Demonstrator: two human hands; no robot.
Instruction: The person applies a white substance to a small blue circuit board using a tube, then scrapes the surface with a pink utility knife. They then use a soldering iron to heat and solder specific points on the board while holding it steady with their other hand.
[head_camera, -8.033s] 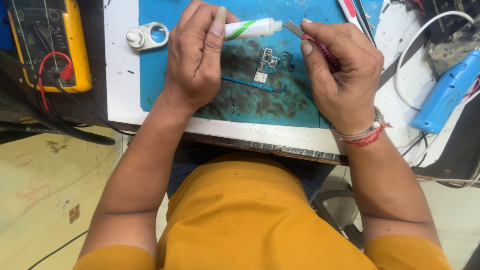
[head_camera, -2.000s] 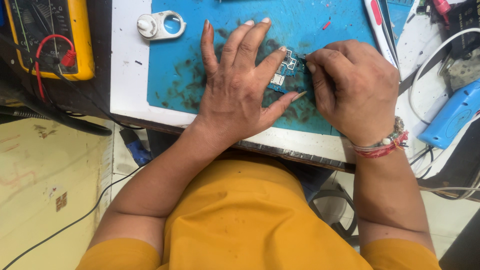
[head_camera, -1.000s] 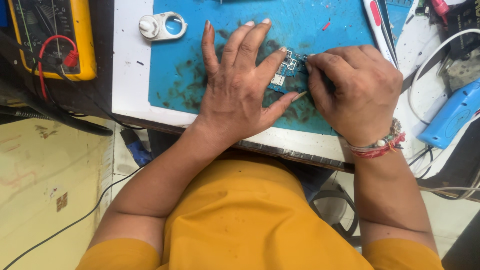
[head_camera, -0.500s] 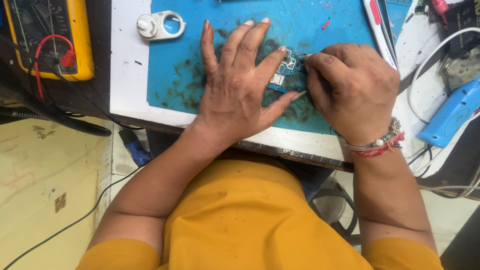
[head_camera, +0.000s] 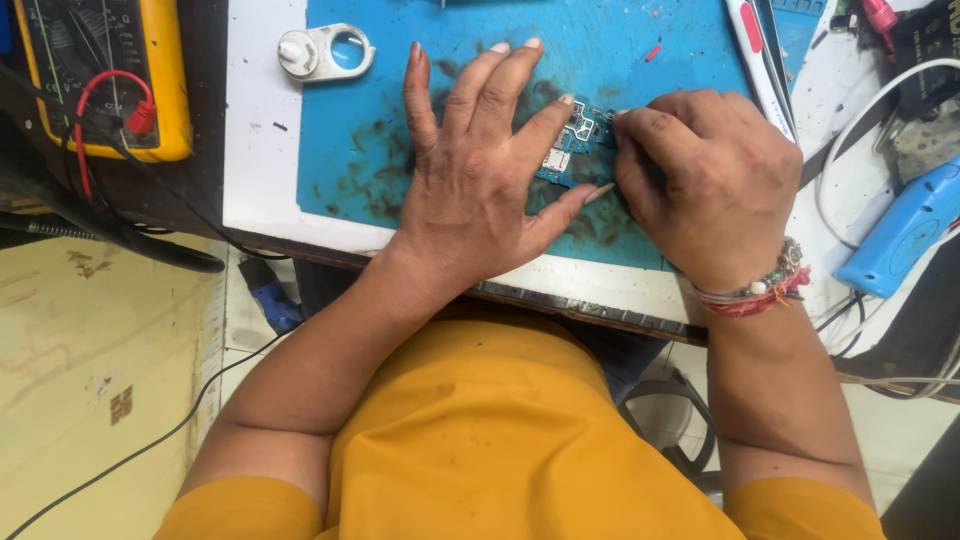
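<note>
Left hand, fingers spread open, pins one small circuit board at centre of the blue mat; right hand, fist closed, touches it. One yellow multimeter upper left.

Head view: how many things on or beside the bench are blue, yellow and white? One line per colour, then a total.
Blue: 3 - stained blue work mat, small blue circuit board, blue plastic handheld tool
Yellow: 1 - yellow multimeter
White: 1 - white plastic ring-shaped holder
Total: 5

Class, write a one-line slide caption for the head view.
Left hand steadies a small blue circuit board on a stained blue mat while right hand works it.
</note>
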